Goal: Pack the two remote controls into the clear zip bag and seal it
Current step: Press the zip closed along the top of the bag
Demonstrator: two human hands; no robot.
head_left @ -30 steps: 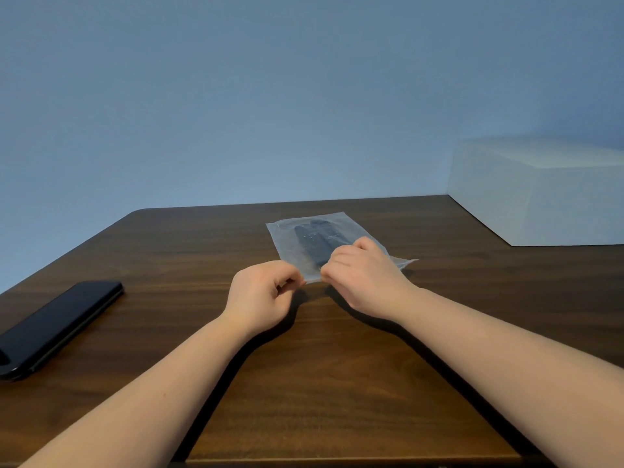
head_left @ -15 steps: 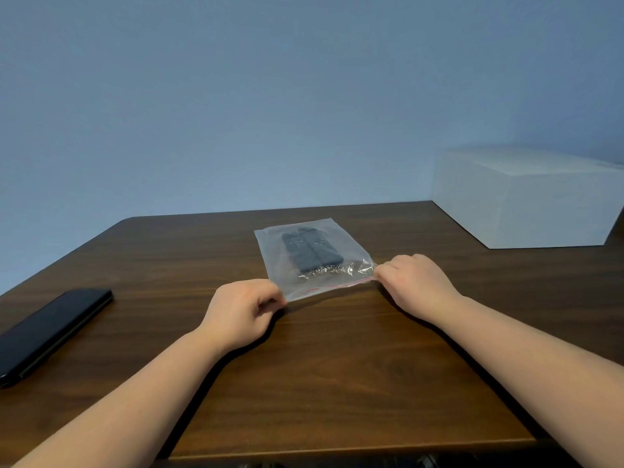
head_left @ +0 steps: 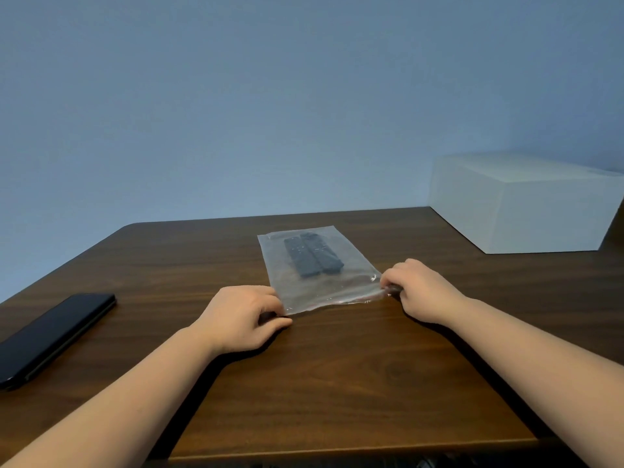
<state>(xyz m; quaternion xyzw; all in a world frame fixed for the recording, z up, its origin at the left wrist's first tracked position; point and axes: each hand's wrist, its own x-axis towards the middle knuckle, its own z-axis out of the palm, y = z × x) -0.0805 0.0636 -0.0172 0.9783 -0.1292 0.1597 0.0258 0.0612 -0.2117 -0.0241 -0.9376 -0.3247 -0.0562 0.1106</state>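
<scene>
lying flat on the table (head_left: 337, 383), the clear zip bag (head_left: 351, 278) sits in the middle of the scene with the two remote controls (head_left: 312, 254) already inside, side by side and touching, toward the far, closed end. the bag's long axis runs near to far, leaning a little to the left as it goes away from you, and the remotes lie along that same line. the mouth, with its faint red zip line, points toward you, so the strip you have to close runs left to right, crossing in front of you, its right end slightly farther than its left.

your left hand (head_left: 241, 320) has its fingers pinched narrow on the near left corner of the mouth. your right hand (head_left: 420, 290) has its fingers closed on the near right corner. both hands touch the bag, one at each end of the strip, so neither is nearer; the strip lies between them, pulled fairly taut.

whether the zip is pressed shut along its whole length i cannot tell; the film looks a little wavy near the middle. my judgement is that a check pass along it, left to right, is what remains.

farther out, a dark phone (head_left: 50, 339) lies at the near left, well apart, and a white box (head_left: 526, 211) stands at the far right.
</scene>
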